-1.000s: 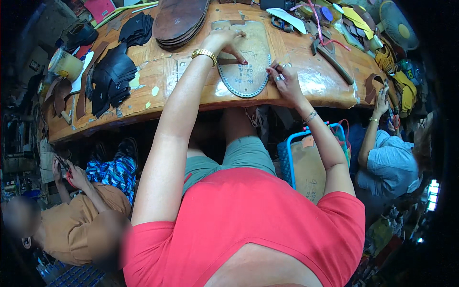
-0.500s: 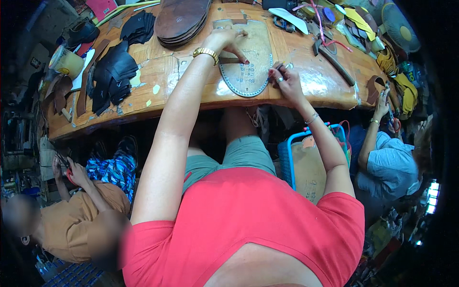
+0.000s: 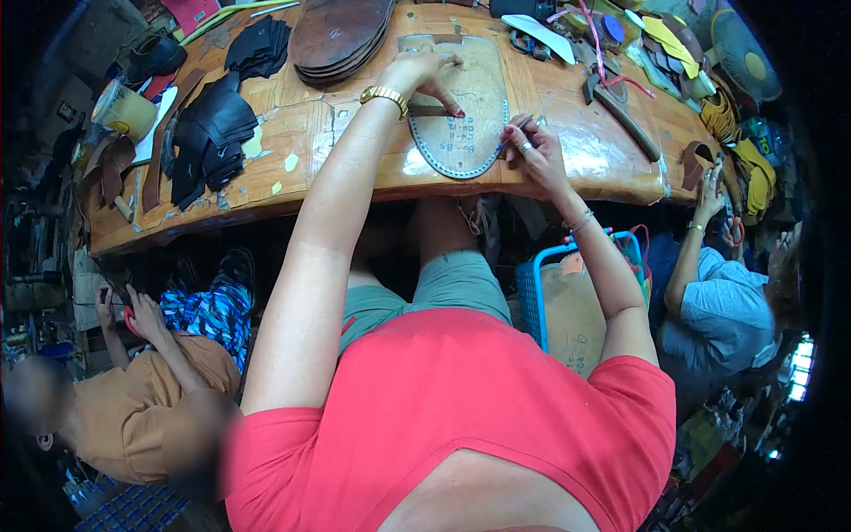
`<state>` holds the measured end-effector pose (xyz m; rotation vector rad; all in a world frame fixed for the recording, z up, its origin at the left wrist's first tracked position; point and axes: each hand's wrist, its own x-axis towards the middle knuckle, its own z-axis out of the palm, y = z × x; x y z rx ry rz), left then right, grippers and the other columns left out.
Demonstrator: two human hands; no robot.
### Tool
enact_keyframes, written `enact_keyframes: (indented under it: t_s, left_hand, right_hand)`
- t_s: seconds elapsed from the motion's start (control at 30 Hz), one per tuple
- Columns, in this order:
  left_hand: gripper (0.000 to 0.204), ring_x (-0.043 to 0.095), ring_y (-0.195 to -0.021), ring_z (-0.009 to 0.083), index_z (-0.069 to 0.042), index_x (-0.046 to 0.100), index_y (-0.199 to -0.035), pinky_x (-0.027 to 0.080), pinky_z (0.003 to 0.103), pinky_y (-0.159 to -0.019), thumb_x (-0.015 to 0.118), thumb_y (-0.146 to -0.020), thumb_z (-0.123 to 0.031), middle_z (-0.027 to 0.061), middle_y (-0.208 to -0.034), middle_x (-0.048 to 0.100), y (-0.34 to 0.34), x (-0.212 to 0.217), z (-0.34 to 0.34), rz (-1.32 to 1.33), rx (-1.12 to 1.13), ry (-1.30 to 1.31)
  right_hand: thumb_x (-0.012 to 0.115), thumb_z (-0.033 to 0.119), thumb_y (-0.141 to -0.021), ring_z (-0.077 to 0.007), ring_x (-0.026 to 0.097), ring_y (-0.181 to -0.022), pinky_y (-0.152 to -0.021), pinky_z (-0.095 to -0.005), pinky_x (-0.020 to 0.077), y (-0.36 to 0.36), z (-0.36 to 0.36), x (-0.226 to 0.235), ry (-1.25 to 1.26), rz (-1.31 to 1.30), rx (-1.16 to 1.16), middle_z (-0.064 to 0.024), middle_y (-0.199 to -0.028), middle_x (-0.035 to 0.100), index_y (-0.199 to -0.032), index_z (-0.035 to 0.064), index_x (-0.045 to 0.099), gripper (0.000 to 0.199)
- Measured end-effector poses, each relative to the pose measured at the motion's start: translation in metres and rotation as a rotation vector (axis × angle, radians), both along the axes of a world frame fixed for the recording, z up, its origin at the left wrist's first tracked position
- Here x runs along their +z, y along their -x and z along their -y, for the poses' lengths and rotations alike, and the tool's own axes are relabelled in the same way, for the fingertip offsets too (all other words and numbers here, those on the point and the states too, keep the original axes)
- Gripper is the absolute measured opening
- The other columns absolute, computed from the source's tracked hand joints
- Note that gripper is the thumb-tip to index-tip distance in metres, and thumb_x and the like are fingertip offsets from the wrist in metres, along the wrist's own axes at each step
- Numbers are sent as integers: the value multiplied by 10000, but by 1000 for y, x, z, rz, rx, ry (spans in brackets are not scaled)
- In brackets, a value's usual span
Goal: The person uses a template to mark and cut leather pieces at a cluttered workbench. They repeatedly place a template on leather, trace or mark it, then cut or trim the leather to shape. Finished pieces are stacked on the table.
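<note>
Fingers of my left hand (image 3: 427, 73) are pressing flat on the tan sole-shaped pattern (image 3: 467, 115), which is lying on the wooden bench (image 3: 310, 133). My right hand (image 3: 532, 151) is pinching a thin pen at the pattern's right edge; its tip is too small to make out. Beside my right knee, a blue basket (image 3: 532, 293) is holding a brown board, partly hidden by my forearm.

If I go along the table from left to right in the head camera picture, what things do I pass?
Tape roll → black leather pieces → brown soles → left hand → sole pattern → right hand → hammer
</note>
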<state>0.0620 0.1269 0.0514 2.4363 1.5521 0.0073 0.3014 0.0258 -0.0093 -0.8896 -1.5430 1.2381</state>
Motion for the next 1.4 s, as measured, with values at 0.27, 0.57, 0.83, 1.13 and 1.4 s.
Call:
enact_keyframes:
  t_s: [0.27, 0.57, 0.83, 1.13, 1.4]
  left_hand:
    - [1168, 431, -1294, 353, -303, 391, -1413, 364, 461, -1062, 806, -398, -706, 158, -1420, 414, 1, -5, -4, -5, 3, -29]
    - [1191, 428, -1300, 345, -301, 378, -1422, 365, 475, -1060, 795, -391, -725, 162, -1423, 409, 0, -7, -5, -28, 5, -44]
    - [1175, 429, -1299, 338, -309, 366, -1426, 357, 473, -1064, 790, -413, -725, 152, -1436, 394, 2, -11, -7, -41, 7, -56]
    - [1167, 433, -1289, 355, -316, 367, -1422, 373, 485, -1048, 789, -415, -727, 161, -1416, 410, 1, -9, -7, -14, 0, -14]
    - [1160, 431, -1291, 357, -307, 390, -1412, 380, 469, -1047, 796, -406, -718, 163, -1410, 417, 1, -8, -6, -12, 6, -31]
  right_hand:
    - [604, 139, -935, -71, 563, -671, -618, -241, 456, -1, 4, 2, -259, 285, -53, -20, -774, 653, -861, -12, 642, 173]
    - [493, 183, -1000, -54, 491, -603, -542, -204, 399, 7, 3, 2, -122, 68, 46, -13, -742, 573, -846, -3, 613, 270]
    - [507, 184, -993, -52, 512, -609, -534, -209, 395, 8, 7, 10, -55, 265, -35, -10, -696, 580, -821, -9, 611, 278]
    - [528, 133, -972, -135, 554, -621, -581, -267, 440, 9, 8, 10, -150, 210, 27, -70, -713, 584, -811, -24, 588, 232]
    - [539, 125, -961, -178, 586, -641, -612, -286, 461, 12, 10, 13, -98, 272, 58, -101, -731, 590, -821, -33, 588, 217]
